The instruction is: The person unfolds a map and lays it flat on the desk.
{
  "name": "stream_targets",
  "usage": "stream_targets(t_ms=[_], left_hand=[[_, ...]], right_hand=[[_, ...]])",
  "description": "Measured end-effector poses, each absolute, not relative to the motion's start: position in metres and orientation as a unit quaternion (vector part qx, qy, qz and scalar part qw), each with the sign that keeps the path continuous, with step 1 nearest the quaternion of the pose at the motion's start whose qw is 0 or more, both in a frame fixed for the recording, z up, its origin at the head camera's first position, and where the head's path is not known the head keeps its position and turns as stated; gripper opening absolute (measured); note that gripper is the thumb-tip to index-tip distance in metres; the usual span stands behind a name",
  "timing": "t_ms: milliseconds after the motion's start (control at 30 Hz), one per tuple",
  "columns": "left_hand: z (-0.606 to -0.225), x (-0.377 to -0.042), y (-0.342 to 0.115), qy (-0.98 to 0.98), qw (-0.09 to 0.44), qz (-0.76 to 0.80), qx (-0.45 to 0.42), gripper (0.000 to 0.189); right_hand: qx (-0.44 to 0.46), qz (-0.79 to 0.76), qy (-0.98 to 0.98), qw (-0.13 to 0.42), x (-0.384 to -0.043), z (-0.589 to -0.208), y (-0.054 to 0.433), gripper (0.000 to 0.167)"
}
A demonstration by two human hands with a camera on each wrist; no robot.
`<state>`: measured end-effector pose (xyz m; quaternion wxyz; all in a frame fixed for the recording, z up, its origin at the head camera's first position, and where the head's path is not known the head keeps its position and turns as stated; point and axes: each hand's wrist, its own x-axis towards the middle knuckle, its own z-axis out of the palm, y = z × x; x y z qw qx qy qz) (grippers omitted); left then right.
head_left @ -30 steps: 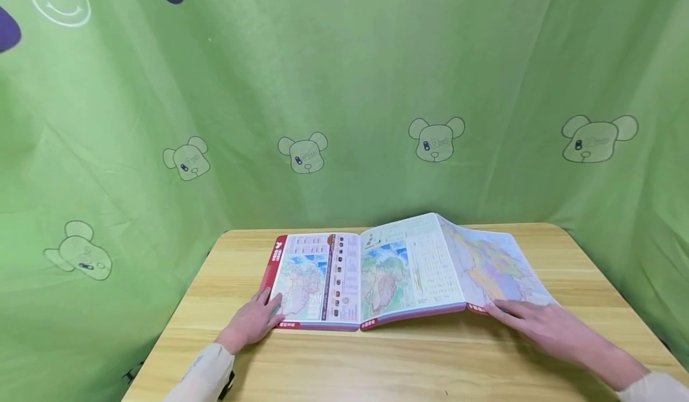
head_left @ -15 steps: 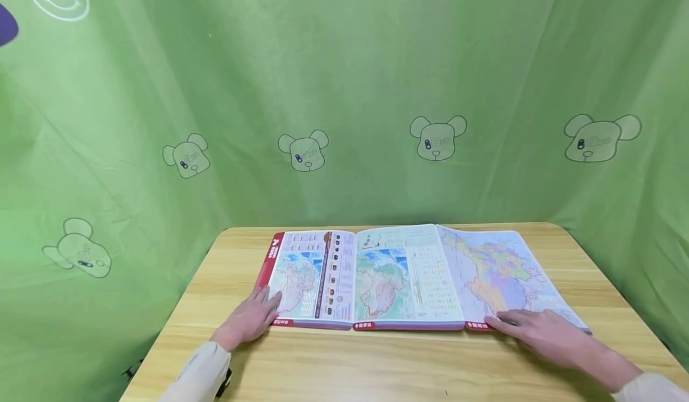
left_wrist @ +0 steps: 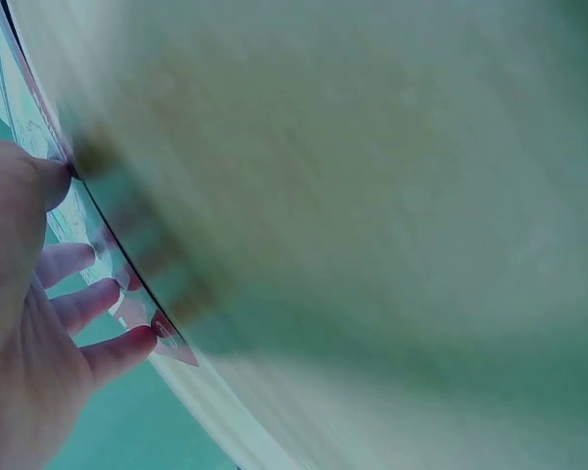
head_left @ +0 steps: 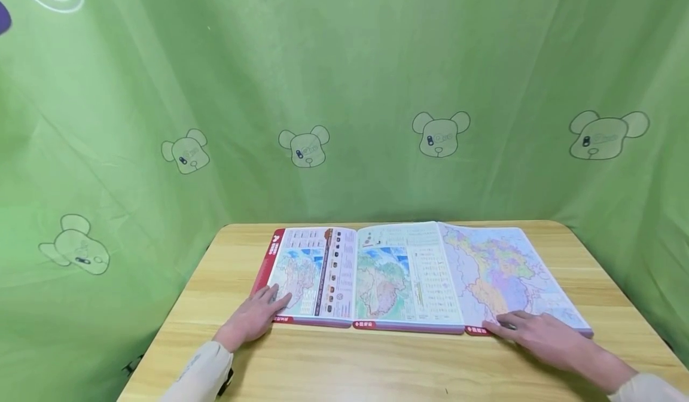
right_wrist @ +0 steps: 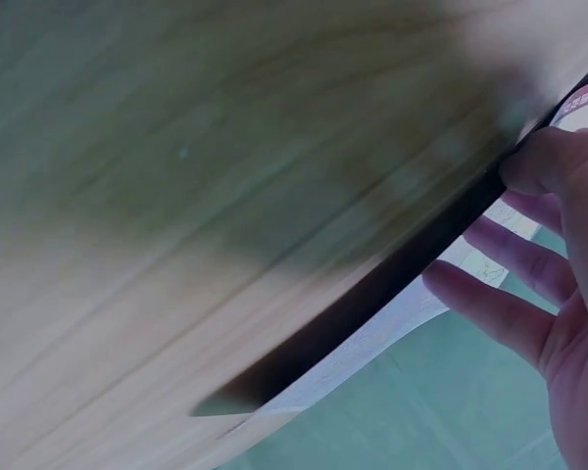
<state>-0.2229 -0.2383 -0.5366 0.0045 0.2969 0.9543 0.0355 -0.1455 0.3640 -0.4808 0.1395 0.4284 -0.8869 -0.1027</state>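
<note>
A folding map (head_left: 384, 285) with three panels showing lies spread across the table, printed with coloured maps, small text and red corner tabs. My left hand (head_left: 249, 320) rests on the left panel's near outer corner, fingers spread on the page. In the left wrist view, that hand's thumb (left_wrist: 51, 181) is at the panel's near edge. On the right panel (head_left: 506, 270), my right hand (head_left: 546, 337) lies with extended fingers near the front edge. The right wrist view shows its thumb (right_wrist: 539, 162) against that edge and the other fingers (right_wrist: 490, 304) over the sheet.
The wooden table (head_left: 377, 366) has its back edge just behind the map. A green curtain (head_left: 366, 79) with bear-head prints hangs behind and along both sides.
The raised fold between the middle and right panels has sunk, so both panels lie flatter and spread further right. The right hand has moved slightly down with its panel; the left stays at its corner.
</note>
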Motion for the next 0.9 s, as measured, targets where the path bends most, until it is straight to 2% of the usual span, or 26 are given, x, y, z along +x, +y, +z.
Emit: stream_targets(t_ms=[200,367,567,700,900], left_hand=[[-0.534,-0.224,-0.237,0.954,0.005,0.036,0.298,0.051],[-0.533,-0.225,-0.232,0.96,0.032,0.053,0.273,0.043],[-0.534,-0.224,-0.224,0.967,0.068,0.07,0.234,0.048],[-0.534,-0.223,-0.223,0.968,0.07,0.071,0.229,0.048],[-0.531,-0.223,-0.224,0.969,0.07,0.071,0.227,0.048]], right_hand=[[0.428,-0.124,-0.886,0.129,-0.146,-0.481,0.368,0.056],[0.428,-0.123,-0.886,0.13,-0.146,-0.483,0.369,0.058],[0.43,-0.114,-0.887,0.124,-0.147,-0.483,0.369,0.058],[0.437,-0.094,-0.886,0.124,-0.146,-0.483,0.369,0.056],[0.424,-0.057,-0.897,0.108,-0.144,-0.484,0.37,0.064]])
